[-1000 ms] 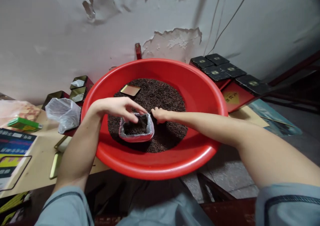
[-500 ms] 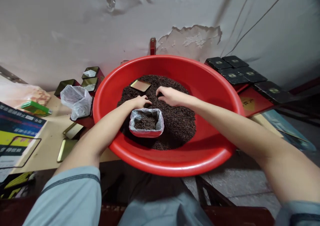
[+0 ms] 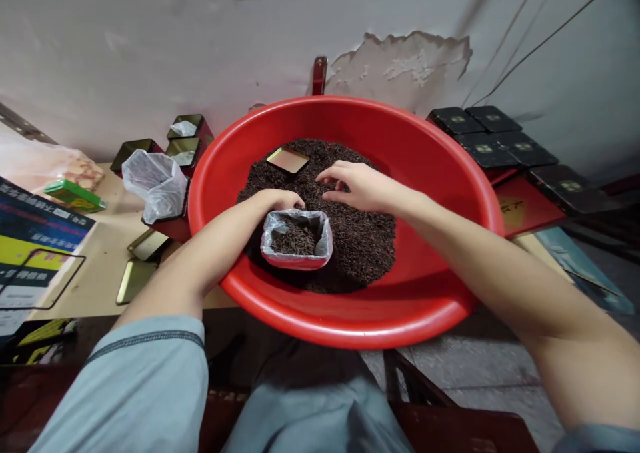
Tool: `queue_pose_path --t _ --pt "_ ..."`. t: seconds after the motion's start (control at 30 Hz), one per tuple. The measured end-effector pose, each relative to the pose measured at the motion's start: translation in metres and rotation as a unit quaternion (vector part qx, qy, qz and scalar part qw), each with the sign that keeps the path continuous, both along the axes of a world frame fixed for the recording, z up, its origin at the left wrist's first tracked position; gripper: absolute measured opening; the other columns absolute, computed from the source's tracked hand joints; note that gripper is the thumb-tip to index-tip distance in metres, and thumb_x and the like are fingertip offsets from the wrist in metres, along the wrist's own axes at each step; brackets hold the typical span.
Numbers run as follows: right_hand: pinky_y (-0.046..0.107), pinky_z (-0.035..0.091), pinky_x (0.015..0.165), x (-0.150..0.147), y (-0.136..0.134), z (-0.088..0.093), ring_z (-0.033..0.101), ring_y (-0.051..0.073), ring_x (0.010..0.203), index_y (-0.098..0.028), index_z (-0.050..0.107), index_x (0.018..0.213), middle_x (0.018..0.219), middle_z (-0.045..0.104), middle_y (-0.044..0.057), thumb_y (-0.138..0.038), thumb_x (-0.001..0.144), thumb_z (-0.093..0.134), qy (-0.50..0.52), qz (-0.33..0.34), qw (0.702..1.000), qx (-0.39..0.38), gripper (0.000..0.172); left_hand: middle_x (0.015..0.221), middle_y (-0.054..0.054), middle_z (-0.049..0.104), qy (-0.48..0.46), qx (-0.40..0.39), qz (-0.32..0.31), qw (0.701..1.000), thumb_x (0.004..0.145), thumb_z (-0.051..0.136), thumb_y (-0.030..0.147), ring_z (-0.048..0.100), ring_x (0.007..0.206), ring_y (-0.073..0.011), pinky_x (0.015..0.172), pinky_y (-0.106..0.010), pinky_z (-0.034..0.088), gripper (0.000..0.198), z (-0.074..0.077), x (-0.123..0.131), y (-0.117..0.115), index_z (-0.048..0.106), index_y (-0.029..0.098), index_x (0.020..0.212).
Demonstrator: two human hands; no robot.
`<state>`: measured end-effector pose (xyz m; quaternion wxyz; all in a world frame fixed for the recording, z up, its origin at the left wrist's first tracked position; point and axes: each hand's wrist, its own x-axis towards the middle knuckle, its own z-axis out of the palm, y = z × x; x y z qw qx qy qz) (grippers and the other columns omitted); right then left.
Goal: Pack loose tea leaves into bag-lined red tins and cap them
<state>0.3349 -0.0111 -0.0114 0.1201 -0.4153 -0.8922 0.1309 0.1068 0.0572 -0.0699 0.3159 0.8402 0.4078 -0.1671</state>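
A wide red plastic basin (image 3: 350, 333) holds a heap of dark, loose tea leaves (image 3: 363, 243). On the near left part of the heap is a red tin (image 3: 295, 262) lined with a clear plastic bag (image 3: 324, 239), partly filled with the same leaves. My left hand (image 3: 284, 199) is curled at the tin's far left edge, its fingertips partly hidden behind the rim. Over the leaves to the right, my right hand (image 3: 357, 185) has its fingers apart and nothing visible in them. A gold tin lid (image 3: 289, 160) lies on the leaves beyond my left hand.
Open tins (image 3: 135, 151), one with a plastic bag (image 3: 156, 185) sticking out, stand left of the basin. More lids (image 3: 134, 281) lie on the table (image 3: 113, 229) near a printed sheet (image 3: 35, 239). Several black-topped tins (image 3: 485, 147) sit at the right. A peeling wall rises behind.
My right hand has lifted a little from the leaves and its fingers have opened. My left hand has come closer against the tin's far edge. The whole view has shifted slightly.
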Motion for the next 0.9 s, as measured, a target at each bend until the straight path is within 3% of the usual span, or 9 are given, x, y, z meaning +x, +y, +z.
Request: queue_pose_path --t 0.07,0.2,0.27,0.37,0.47,0.6,0.67,0.73,0.9 --pt "0.044 0.054 0.104 0.014 0.013 -0.013 0.068 0.033 0.12 -0.013 0.056 0.15 0.138 0.064 0.022 -0.039 0.094 0.069 -0.117 -0.065 0.989 -0.069 0.063 0.08 0.002 0.072 0.039 0.011 -0.002 0.999 0.063 0.07 0.031 0.061 0.081 -0.0202 0.074 -0.028 0.049 0.039 0.016 -0.002 0.004 0.077 0.02 0.1" --pt "0.046 0.049 0.113 0.012 0.01 -0.046 0.053 0.042 0.143 -0.007 0.023 0.169 0.164 0.038 0.031 -0.056 0.085 0.078 -0.315 -0.122 0.914 -0.224 0.111 0.094 -0.002 0.072 0.043 0.087 -0.01 0.995 0.067 0.063 0.029 0.061 0.082 -0.0196 0.07 -0.026 0.046 0.05 0.069 -0.011 0.001 0.071 0.018 0.115" --pt "0.043 0.046 0.116 -0.001 -0.001 -0.058 0.047 0.043 0.148 -0.005 0.014 0.17 0.168 0.029 0.033 -0.056 0.084 0.081 -0.345 -0.118 0.897 -0.249 0.12 0.102 -0.003 0.072 0.014 0.106 -0.043 0.993 0.07 0.061 0.027 0.062 0.088 -0.0194 0.076 -0.025 0.047 0.048 0.097 -0.012 -0.014 0.07 0.018 0.117" --pt "0.049 0.046 0.116 -0.022 -0.015 -0.069 0.049 0.048 0.145 -0.003 0.02 0.169 0.163 0.032 0.037 -0.047 0.082 0.085 -0.346 -0.129 0.899 -0.235 0.117 0.111 -0.002 0.073 0.012 0.067 -0.126 0.99 0.073 0.063 0.024 0.064 0.098 -0.0199 0.085 -0.025 0.048 0.045 0.12 -0.009 -0.047 0.071 0.021 0.118" --pt "0.05 0.052 0.109 -0.031 -0.018 -0.071 0.057 0.048 0.136 -0.005 0.036 0.163 0.156 0.043 0.034 -0.036 0.08 0.087 -0.345 -0.135 0.906 -0.204 0.102 0.116 -0.003 0.073 0.02 0.051 -0.172 0.984 0.075 0.072 0.026 0.066 0.1 -0.0201 0.086 -0.024 0.049 0.039 0.123 -0.002 -0.07 0.075 0.023 0.114" --pt "0.035 0.057 0.094 -0.028 -0.006 -0.061 0.072 0.034 0.115 -0.005 0.069 0.132 0.128 0.072 0.024 -0.016 0.085 0.076 -0.353 -0.07 0.912 -0.197 0.049 0.116 -0.003 0.075 -0.013 0.018 -0.174 0.985 0.076 0.079 0.033 0.069 0.102 -0.0202 0.088 -0.023 0.05 0.034 0.124 -0.003 -0.071 0.081 0.025 0.109" --pt "0.033 0.057 0.09 -0.023 0.004 -0.052 0.075 0.031 0.108 -0.005 0.078 0.116 0.112 0.078 0.019 -0.011 0.086 0.072 -0.35 -0.05 0.915 -0.192 0.031 0.11 -0.002 0.077 -0.056 -0.016 -0.132 0.99 0.081 0.075 0.037 0.071 0.099 -0.0196 0.087 -0.025 0.053 0.035 0.126 -0.01 -0.064 0.08 0.026 0.114" --pt "0.033 0.057 0.087 -0.015 0.011 -0.039 0.076 0.029 0.101 -0.008 0.079 0.115 0.106 0.08 0.016 -0.015 0.087 0.072 -0.303 -0.05 0.937 -0.165 0.029 0.103 -0.004 0.078 -0.109 -0.016 -0.056 0.992 0.087 0.069 0.042 0.072 0.093 -0.0196 0.083 -0.027 0.056 0.039 0.123 -0.018 -0.055 0.079 0.024 0.12" --pt "0.036 0.056 0.088 0.0 0.005 0.011 0.073 0.024 0.096 -0.023 0.082 0.111 0.105 0.08 0.006 -0.031 0.086 0.076 -0.047 -0.02 0.999 -0.018 0.026 0.097 -0.009 0.077 -0.191 0.056 0.121 0.973 0.086 0.067 0.039 0.074 0.086 -0.022 0.076 -0.033 0.059 0.039 0.093 -0.026 -0.027 0.081 0.019 0.117"
